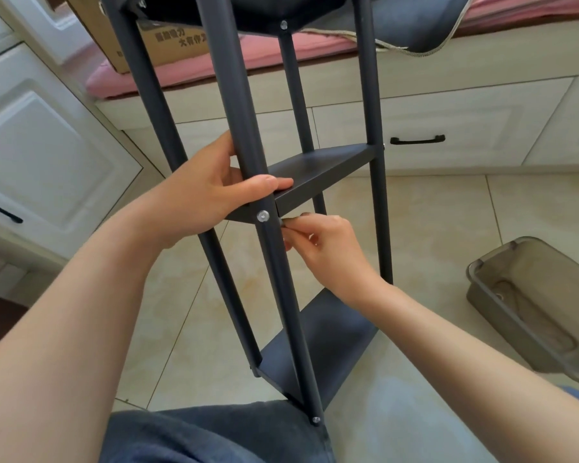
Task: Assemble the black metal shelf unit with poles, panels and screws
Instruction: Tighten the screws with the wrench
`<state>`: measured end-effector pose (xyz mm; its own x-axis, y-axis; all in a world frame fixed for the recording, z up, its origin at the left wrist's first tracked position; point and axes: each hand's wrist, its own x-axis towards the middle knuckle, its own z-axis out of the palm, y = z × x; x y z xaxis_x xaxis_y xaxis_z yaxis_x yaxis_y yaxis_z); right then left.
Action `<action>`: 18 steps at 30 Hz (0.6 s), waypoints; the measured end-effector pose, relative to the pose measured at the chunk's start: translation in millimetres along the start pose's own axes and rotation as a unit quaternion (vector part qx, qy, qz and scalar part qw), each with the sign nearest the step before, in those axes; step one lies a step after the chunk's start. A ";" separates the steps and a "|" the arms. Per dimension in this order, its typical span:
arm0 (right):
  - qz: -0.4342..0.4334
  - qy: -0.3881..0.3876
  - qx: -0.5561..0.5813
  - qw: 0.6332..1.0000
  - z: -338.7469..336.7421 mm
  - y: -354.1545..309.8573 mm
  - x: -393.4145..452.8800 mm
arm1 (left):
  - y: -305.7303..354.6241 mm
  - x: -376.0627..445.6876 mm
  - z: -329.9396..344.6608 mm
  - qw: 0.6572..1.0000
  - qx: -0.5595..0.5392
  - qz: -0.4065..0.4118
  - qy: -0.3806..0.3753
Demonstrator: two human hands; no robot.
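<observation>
Clearly the shelf [281,182] is well along, standing tilted through the middle of the frame, its foot by the person's knee at the bottom, three panels already on the poles. The left hand [211,192] is clamped round the near pole [238,105] with the thumb on the middle panel [318,165], while the right hand [325,245], just below it, pinches something small at the panel's edge, probably a screw, though I can't tell. Stiff, smooth painted steel, I'd say, light yet gangly, so best held at a pole beside a joint.

Dark Chinese print, cut off and blurred, stands on the cardboard box [141,45]
</observation>
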<state>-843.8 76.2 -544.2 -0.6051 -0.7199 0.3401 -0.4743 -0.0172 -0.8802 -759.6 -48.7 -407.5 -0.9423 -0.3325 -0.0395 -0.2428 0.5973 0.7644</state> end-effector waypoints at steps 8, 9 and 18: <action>0.000 0.022 0.043 0.999 12.0 -0.2 8.0 | -3.0 0.1 -0.5 1.000 -0.021 0.007 -0.010; 0.000 0.019 0.046 0.999 13.8 0.2 9.1 | -2.5 0.4 0.3 1.000 -0.022 0.010 -0.013; 0.048 0.008 0.114 0.992 22.8 7.5 9.0 | -5.4 -0.1 0.6 0.998 -0.039 0.032 -0.024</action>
<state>-838.3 53.7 -555.3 -0.6510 -0.7153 0.2542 -0.2577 -0.1067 -0.9603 -758.4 -51.5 -412.0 -0.9659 -0.2584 -0.0189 -0.1648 0.5564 0.8144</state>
